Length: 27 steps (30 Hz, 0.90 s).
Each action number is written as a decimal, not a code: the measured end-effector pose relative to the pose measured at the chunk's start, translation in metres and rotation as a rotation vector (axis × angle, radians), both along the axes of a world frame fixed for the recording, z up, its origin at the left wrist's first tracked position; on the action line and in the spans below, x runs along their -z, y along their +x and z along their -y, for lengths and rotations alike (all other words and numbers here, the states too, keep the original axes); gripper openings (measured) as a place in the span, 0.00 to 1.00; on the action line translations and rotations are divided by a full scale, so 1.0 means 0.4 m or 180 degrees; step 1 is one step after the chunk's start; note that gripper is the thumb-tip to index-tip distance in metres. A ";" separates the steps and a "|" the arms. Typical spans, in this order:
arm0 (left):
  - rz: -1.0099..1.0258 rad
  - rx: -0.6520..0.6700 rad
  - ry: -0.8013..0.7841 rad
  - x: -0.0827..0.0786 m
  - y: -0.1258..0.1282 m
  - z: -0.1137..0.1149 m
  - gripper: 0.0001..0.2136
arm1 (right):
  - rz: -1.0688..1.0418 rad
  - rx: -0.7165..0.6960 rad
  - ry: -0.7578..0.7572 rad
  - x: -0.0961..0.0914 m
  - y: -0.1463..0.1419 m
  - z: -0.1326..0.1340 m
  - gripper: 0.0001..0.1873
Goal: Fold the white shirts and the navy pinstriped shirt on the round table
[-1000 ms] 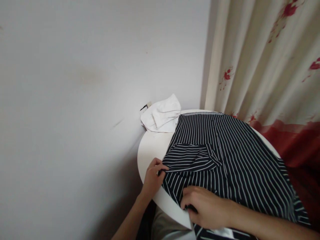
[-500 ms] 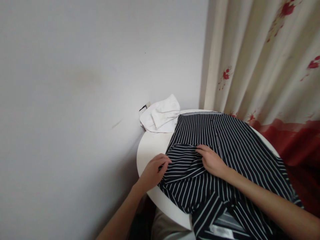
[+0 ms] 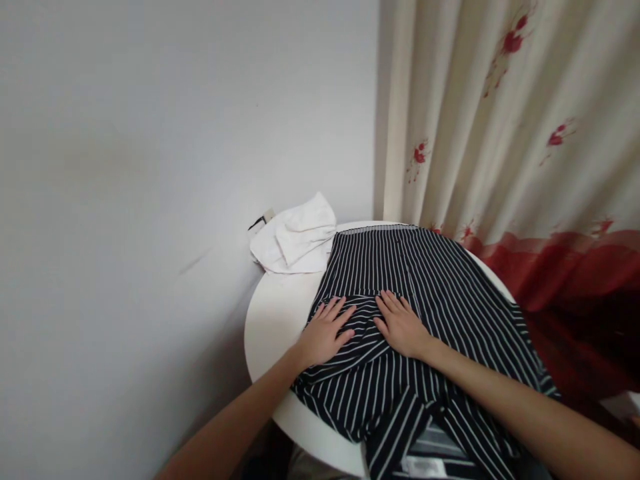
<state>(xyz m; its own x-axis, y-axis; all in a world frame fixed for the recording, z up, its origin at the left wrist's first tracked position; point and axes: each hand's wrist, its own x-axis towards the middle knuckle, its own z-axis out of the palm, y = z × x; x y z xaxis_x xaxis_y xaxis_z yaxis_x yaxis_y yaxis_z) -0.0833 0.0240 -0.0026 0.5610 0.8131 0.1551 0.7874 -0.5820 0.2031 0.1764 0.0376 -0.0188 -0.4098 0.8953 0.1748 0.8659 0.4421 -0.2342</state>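
A black shirt with white stripes point(image 3: 370, 260) lies spread over a round white table, its collar and pale label towards me. One sleeve is folded across the left part of the body, its stripes running sideways. My left hand point(image 3: 327, 330) rests flat on this folded sleeve near the shirt's left edge, fingers spread. To its right, my right hand point(image 3: 400, 327) also presses flat on the sleeve, fingertips by the fold's upper edge. Neither hand grips the cloth. Part of the shirt's right side is hidden under my right forearm.
A crumpled white cloth point(image 3: 305, 233) sits at the table's back left, against the grey-white wall point(image 3: 150, 167). Bare rim of the round table point(image 3: 270, 320) shows on the left. A cream curtain point(image 3: 450, 133) with red flowers hangs behind at the right.
Both hands have gone from bent fingers at the folded sleeve to lying flat on it. My left hand has moved further onto the cloth. The view has shifted slightly to the right.
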 end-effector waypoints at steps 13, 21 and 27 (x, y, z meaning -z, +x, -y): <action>-0.0299 -0.0178 0.0262 0.013 -0.024 0.013 0.25 | -0.0077 0.0105 -0.0204 -0.031 0.006 0.013 0.36; -0.0119 -0.0567 0.0109 0.024 -0.136 0.032 0.25 | -0.0048 0.0095 -0.0290 -0.033 0.008 0.014 0.37; 0.0398 -0.0295 0.0038 -0.038 -0.112 0.070 0.24 | 0.0026 0.0087 -0.0370 -0.040 0.005 0.020 0.37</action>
<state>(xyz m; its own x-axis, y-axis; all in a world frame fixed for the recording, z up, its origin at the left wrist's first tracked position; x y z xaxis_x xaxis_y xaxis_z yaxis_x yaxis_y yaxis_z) -0.1280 -0.0040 0.0125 0.4594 0.8582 0.2290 0.8069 -0.5110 0.2964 0.1784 0.0298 -0.0027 -0.3861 0.9201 0.0659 0.8793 0.3887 -0.2752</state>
